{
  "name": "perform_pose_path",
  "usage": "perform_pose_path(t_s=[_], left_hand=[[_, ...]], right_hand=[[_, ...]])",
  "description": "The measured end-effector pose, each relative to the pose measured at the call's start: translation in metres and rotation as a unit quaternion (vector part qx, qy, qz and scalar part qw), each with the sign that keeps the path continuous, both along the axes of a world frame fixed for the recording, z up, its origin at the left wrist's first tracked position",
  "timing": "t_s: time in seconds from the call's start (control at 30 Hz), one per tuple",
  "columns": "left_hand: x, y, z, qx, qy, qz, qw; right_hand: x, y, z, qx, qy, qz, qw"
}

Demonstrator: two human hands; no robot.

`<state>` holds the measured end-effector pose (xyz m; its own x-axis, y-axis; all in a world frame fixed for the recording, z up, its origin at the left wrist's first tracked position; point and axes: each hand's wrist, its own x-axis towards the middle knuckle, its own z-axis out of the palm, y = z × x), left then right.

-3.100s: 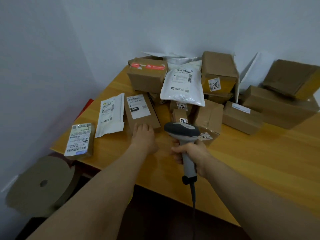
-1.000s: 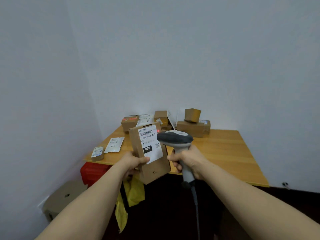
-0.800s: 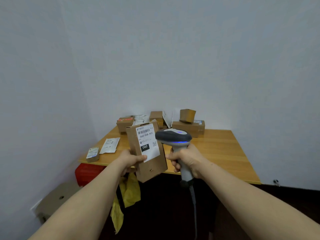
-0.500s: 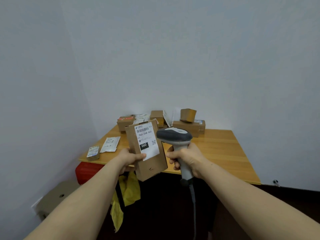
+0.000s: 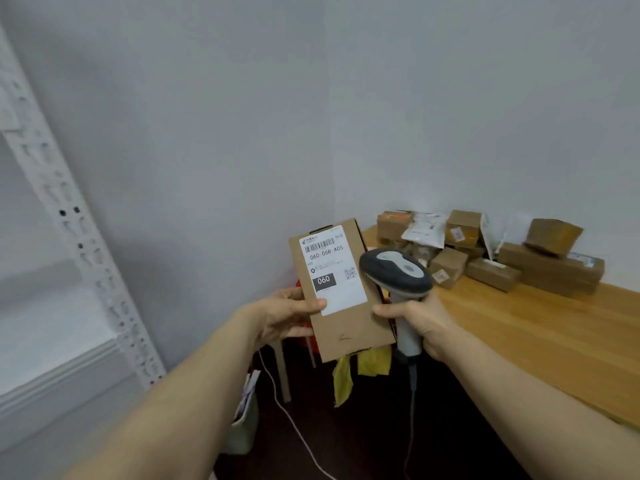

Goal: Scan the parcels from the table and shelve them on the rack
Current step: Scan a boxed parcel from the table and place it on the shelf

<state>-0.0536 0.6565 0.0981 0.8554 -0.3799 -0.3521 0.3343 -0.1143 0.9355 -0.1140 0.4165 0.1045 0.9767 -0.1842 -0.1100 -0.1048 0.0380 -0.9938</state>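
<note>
Head view, left hand (image 5: pixel 284 315) gripping parcel (image 5: pixel 341 296) (label 060), right hand (image 5: pixel 420 323) gripping scanner (image 5: pixel 396 273)

Left grip (image 5: pixel 289 315): fingers hidden behind parcel (image 5: pixel 341 294); small label print unreadable. Right grip (image 5: pixel 420 323) covers scanner (image 5: pixel 396 275) handle. Rack (image 5: pixel 79 244) beyond left grip cut off by frame edge.

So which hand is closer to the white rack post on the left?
Left. The left hand, gripping the cardboard parcel, is on the side of the rack post. The right hand, holding the scanner, is beyond the parcel, nearer the table.
</note>
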Motion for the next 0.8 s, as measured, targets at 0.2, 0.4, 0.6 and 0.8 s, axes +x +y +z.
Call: perform_pose_path(t_s=[0.2,0.4,0.6,0.8], left_hand=[[-0.061,0.115,0.009,-0.011,0.006,0.085,0.996],[-0.142,0.231,0.008,-0.047,0.017,0.168,0.985],[-0.246,0.358,0.003,0.019,0.028,0.234,0.972],[-0.318,0.451,0.003,-0.026,0.028,0.302,0.953]], right_hand=[[-0.006,0.107,0.001,-0.014,-0.037,0.104,0.994],[-0.033,0.227,0.004,0.010,-0.027,0.174,0.984],[-0.089,0.381,-0.001,0.050,0.031,0.231,0.971],[-0.135,0.497,0.003,0.062,0.056,0.274,0.958]])
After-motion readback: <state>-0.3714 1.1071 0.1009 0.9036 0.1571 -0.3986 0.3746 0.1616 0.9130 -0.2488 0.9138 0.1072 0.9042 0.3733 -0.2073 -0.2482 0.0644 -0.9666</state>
